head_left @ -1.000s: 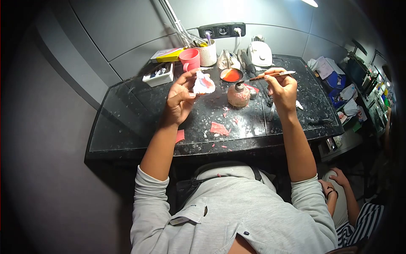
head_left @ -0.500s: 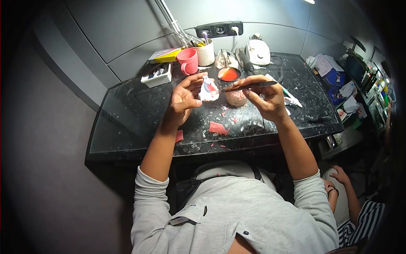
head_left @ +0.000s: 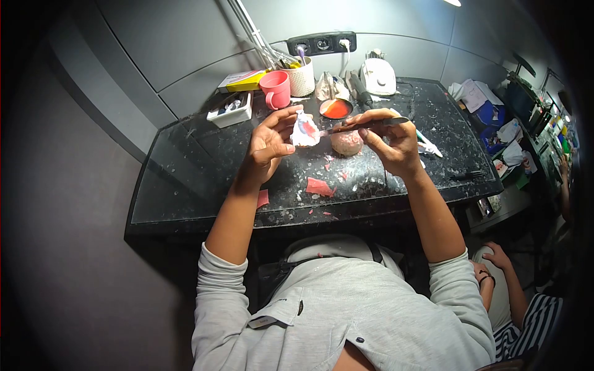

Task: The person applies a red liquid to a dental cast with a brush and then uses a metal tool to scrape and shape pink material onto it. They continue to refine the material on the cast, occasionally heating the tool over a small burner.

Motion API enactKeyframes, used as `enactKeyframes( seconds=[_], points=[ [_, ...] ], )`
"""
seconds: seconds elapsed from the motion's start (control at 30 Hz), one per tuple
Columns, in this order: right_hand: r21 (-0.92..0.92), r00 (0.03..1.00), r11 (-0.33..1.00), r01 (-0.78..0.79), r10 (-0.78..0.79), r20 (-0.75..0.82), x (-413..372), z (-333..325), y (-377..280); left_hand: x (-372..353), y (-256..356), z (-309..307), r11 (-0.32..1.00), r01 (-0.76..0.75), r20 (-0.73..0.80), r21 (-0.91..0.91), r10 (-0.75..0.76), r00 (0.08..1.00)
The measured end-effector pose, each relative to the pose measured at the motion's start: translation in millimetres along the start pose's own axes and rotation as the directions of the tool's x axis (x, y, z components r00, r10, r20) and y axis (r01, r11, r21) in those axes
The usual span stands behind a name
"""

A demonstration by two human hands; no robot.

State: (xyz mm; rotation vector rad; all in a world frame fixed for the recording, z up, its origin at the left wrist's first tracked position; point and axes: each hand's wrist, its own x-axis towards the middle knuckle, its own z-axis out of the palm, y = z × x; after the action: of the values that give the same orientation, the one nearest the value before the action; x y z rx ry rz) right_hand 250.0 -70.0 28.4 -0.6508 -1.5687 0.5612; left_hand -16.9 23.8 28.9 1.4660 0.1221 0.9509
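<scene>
My left hand (head_left: 272, 139) grips a white plaster dental cast (head_left: 305, 138) between thumb and fingers, above the bench. Pink wax covers part of the face turned to me. In my right hand (head_left: 393, 143) is a wax knife (head_left: 365, 125) with a dark handle, held like a pen. Its blade reaches left to the right edge of the cast; whether it touches is too small to tell. Below the knife sits a round pinkish lump (head_left: 347, 143). Behind it stands a dark round dish (head_left: 336, 109) with melted red-orange wax.
Pink wax sheet pieces (head_left: 319, 187) and white crumbs lie on the black bench (head_left: 179, 185). At the back are a pink mug (head_left: 275, 90), a white tray (head_left: 230, 111), a tool holder (head_left: 299, 79) and a white device (head_left: 377, 77). Another person's hand (head_left: 495, 255) is at lower right.
The wax knife has shifted slightly in my right hand, its blade drawing a little to the right. The cast has turned slightly in my left hand.
</scene>
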Motion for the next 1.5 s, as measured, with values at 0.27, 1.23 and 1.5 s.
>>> enactKeyframes(
  seconds=[0.27,1.23,1.5],
  points=[
    [0.065,0.990,0.997,0.035,-0.026,-0.139,1.5,-17.0,-5.5,1.2,0.7,-3.3,0.998,-0.028,-0.055,-0.064,0.024,0.998],
    [-0.048,0.903,0.980,-0.193,0.158,-0.400,6.9,-24.3,4.3,6.1,-10.1,-45.2,0.865,-0.054,-0.315,-0.499,-0.123,0.941],
    [-0.081,0.911,0.980,-0.184,0.139,-0.387,5.9,-28.5,7.8,2.9,-11.4,-43.8,0.935,-0.056,-0.382,-0.351,-0.089,0.920]
  ],
)
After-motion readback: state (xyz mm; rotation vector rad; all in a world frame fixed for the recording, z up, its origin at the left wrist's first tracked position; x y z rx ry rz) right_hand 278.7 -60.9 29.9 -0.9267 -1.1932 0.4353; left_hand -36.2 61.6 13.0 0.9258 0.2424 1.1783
